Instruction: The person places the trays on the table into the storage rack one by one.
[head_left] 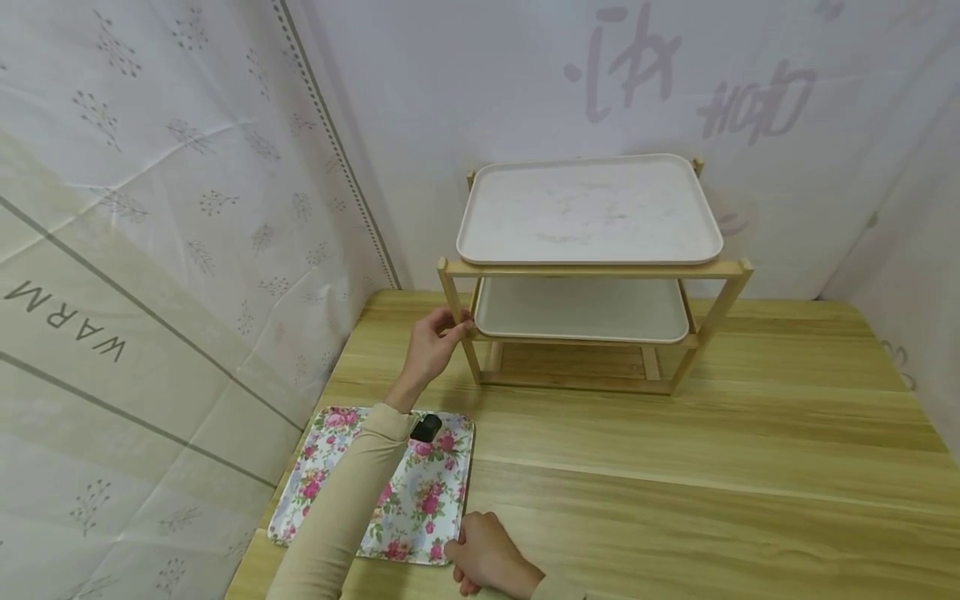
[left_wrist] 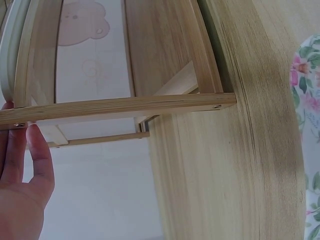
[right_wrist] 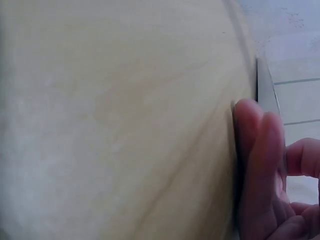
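Observation:
A two-tier wooden rack (head_left: 723, 304) carries a white tray (head_left: 592, 208) on top and a second pale tray (head_left: 581, 308) below. At the rack's left front post, level with the lower tray, my left hand (head_left: 433, 342) grips the wood between thumb and fingers. In the left wrist view a fingertip reaches the lower tray's rim (left_wrist: 11, 50). A floral tray (head_left: 431, 500) lies on the table at the front left, partly covered by my left sleeve. My right hand (head_left: 487, 554) pinches its near right corner, its thumb and fingers on either side of the edge in the right wrist view.
The wood-grain table (head_left: 675, 492) spreads under everything. A patterned curtain (head_left: 187, 208) hangs along the left side, and a pale printed backdrop (head_left: 420, 100) stands close behind the rack. A small black device (head_left: 426, 428) sits at my left wrist.

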